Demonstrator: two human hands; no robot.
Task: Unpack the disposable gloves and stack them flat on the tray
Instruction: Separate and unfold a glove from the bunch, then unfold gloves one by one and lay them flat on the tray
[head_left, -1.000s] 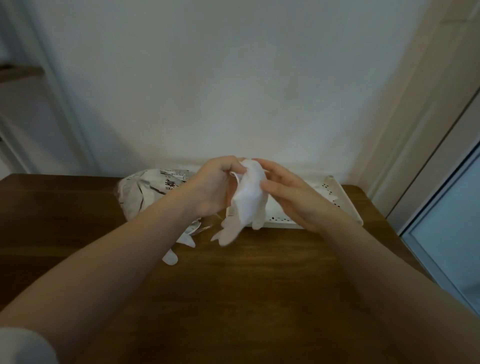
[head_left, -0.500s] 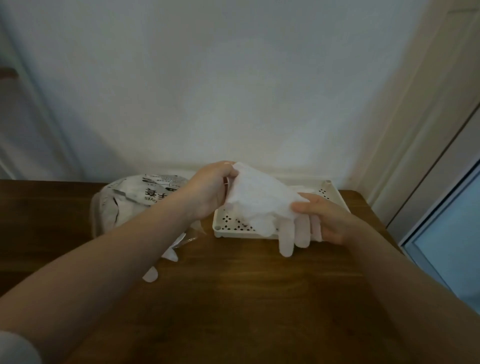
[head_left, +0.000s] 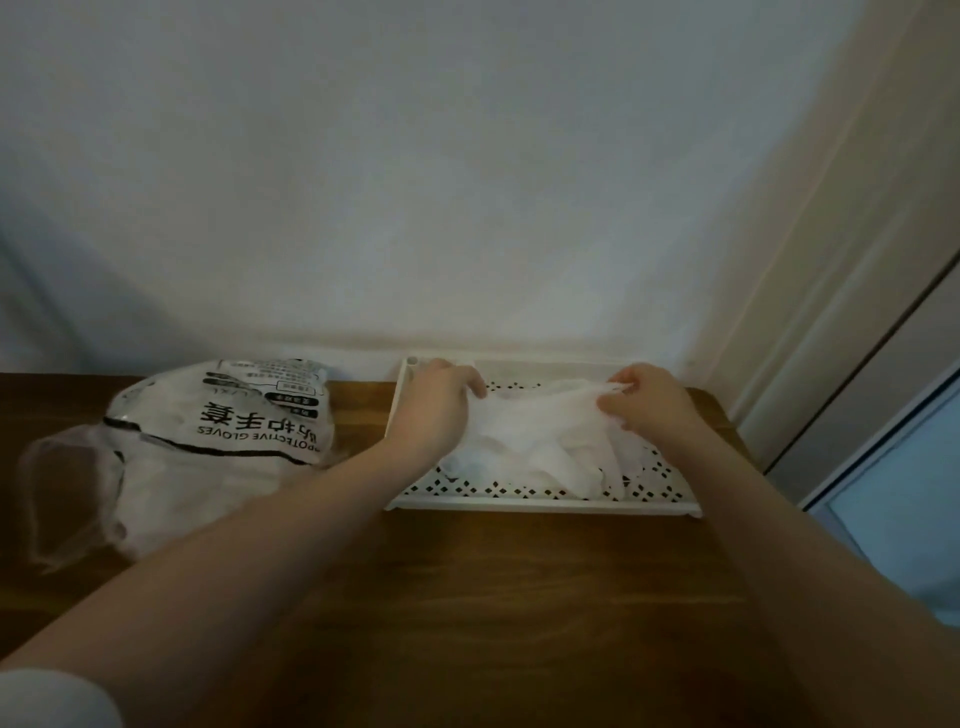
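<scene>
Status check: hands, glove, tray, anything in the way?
Left hand and right hand both pinch the glove, spread over the tray. Glove bag sits left, clear.

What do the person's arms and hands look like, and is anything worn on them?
Both forearms are bare, as are the left hand and the right hand: no gloves, rings, watch or bracelet can be seen. At the lower left corner a pale, light-coloured sleeve covers the left upper arm. The right arm shows no sleeve in view.
</scene>
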